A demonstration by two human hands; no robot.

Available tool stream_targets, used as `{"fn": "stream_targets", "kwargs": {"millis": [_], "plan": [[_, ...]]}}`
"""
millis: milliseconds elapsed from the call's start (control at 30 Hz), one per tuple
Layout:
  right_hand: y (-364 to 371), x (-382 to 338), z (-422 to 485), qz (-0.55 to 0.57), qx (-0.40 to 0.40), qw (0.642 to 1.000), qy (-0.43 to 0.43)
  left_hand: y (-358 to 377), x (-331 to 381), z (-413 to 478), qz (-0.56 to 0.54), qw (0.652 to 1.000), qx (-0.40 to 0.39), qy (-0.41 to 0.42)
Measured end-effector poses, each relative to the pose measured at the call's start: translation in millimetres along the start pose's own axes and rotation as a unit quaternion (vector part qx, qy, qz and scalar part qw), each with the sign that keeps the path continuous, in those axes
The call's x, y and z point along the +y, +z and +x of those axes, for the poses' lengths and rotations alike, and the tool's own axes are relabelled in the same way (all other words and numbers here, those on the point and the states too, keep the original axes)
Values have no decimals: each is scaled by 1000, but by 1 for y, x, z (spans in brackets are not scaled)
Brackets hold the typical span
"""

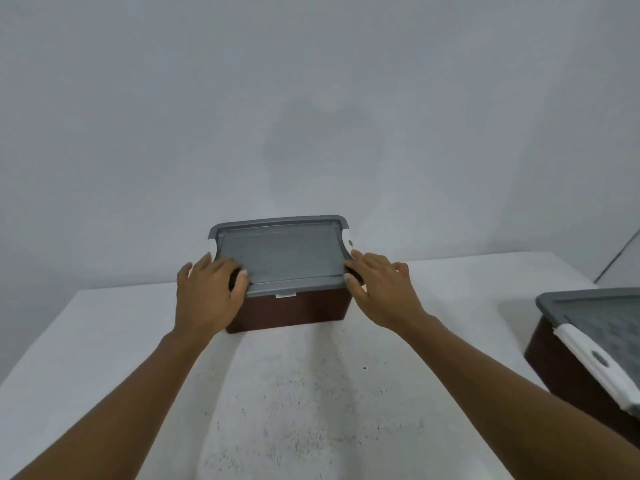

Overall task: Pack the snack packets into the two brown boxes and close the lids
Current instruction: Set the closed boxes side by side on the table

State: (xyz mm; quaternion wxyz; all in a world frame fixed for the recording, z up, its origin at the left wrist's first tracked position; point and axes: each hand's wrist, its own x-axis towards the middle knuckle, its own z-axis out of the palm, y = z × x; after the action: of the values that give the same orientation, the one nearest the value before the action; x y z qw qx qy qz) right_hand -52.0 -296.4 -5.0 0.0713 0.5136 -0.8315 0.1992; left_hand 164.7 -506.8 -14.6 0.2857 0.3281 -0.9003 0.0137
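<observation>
Pressing down, fingers [239,268] of the left hand [204,296] and right hand [381,289] lay spread, gripping nothing, on the grey lid [282,254], apparently seating it on the brown box [294,311] mid-table [104,341]; second box [568,368] sat lidded rightward.

White speckled table [294,393], plain grey wall [242,98] behind it, dark slanted line [620,258] at the right edge

White table [311,393] (speckled) bears two boxes [291,310].
</observation>
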Motion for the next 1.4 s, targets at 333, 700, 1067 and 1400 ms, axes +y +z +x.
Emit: {"fn": "stream_targets", "kwargs": {"millis": [333,700,1067,1400], "plan": [[-90,85,-74,-106,-14,991,82,4,122,-11,-112,986,-104,68],[-187,255,-227,-121,-36,971,205,24,370,-54,-231,956,-175,38],[-210,310,-273,-84,-44,970,223,28,492,-89,-511,785,-269,-225],[-194,289,-249,-91,-46,987,125,8,416,-100,-440,839,-174,-270]]}}
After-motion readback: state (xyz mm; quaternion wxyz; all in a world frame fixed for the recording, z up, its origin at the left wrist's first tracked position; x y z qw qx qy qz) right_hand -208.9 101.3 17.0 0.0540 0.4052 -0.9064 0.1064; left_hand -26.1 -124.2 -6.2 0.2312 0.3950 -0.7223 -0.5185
